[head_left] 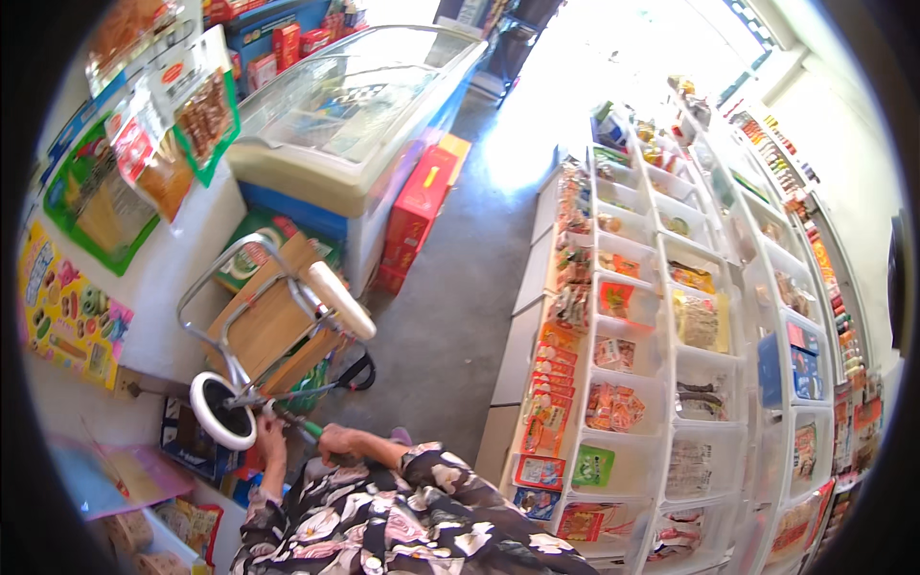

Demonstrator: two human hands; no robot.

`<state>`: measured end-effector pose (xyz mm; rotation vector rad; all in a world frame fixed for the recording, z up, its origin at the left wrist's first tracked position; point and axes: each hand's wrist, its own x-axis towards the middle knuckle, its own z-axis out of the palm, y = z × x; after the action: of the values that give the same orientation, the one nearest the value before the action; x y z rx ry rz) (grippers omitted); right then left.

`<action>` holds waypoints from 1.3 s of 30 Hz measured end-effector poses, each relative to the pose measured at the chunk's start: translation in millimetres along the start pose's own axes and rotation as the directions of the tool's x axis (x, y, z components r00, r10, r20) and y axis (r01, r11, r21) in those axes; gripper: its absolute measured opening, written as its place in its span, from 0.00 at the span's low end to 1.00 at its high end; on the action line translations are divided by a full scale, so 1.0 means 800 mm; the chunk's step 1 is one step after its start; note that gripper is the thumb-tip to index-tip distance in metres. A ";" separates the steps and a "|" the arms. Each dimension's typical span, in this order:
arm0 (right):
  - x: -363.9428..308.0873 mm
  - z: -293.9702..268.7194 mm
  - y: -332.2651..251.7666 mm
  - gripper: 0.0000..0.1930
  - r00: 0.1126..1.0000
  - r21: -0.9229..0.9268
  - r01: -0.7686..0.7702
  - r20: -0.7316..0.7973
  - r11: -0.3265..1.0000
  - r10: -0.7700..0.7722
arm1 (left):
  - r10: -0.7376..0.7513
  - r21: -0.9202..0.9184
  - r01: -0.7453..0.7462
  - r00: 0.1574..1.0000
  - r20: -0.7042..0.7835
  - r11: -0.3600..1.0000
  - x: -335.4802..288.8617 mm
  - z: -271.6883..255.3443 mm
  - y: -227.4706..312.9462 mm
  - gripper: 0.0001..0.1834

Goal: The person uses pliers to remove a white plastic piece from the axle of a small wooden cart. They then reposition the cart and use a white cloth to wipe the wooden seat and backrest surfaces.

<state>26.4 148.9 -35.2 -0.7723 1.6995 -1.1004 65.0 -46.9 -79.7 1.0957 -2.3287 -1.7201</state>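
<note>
In front of me stands a metal-tube frame [226,251] with two white wheels. One white wheel [197,414] faces me; the other wheel [342,302] shows edge-on, higher up. My right hand [341,442] is closed round a green-handled tool [312,428], whose metal end points at the frame's joint beside the near wheel. My left hand [271,441] is at that same joint, just right of the near wheel, its fingers bent in. What the left fingers grip is too small to make out.
A cardboard box [251,321] lies behind the frame. A glass-topped chest freezer [335,125] and red carton [418,213] stand farther off. On the right run shelves of clear bins [625,350] with packaged snacks. Snack bags [153,144] hang at upper left. Grey floor [436,316] lies between.
</note>
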 end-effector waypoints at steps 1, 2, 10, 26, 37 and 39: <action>0.005 -0.003 0.010 0.10 0.878 -0.452 0.459 0.101 0.765 -0.467 | -0.014 -0.057 0.015 1.000 0.018 0.998 -0.002 -0.001 0.003 0.05; 0.008 0.003 0.014 0.10 0.945 -0.582 0.321 0.143 0.747 -0.295 | 0.014 -0.174 0.006 0.994 0.111 0.985 -0.005 -0.005 0.005 0.06; -0.030 -0.001 -0.053 0.12 0.859 0.713 -0.421 0.114 0.561 0.499 | 0.040 0.029 -0.042 0.997 0.067 0.999 -0.032 -0.013 0.013 0.17; -0.115 0.008 -0.020 0.23 0.799 0.715 -0.447 0.049 0.537 0.600 | 0.668 0.510 -0.720 0.668 0.327 0.471 -0.051 -0.044 0.043 0.06; -0.106 0.035 -0.015 0.36 0.829 0.785 -0.319 -0.041 0.531 0.558 | -0.052 0.640 -0.616 0.700 0.712 0.459 -0.079 -0.087 -0.001 0.13; -0.103 0.039 -0.021 0.36 0.863 0.767 -0.305 -0.028 0.564 0.505 | -0.128 0.601 -0.263 0.840 0.527 0.755 -0.081 -0.079 -0.004 0.24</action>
<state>86.1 202.7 5.1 0.3063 1.3117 -1.4269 142.2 -63.0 -35.2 0.5477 -3.4584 -1.3002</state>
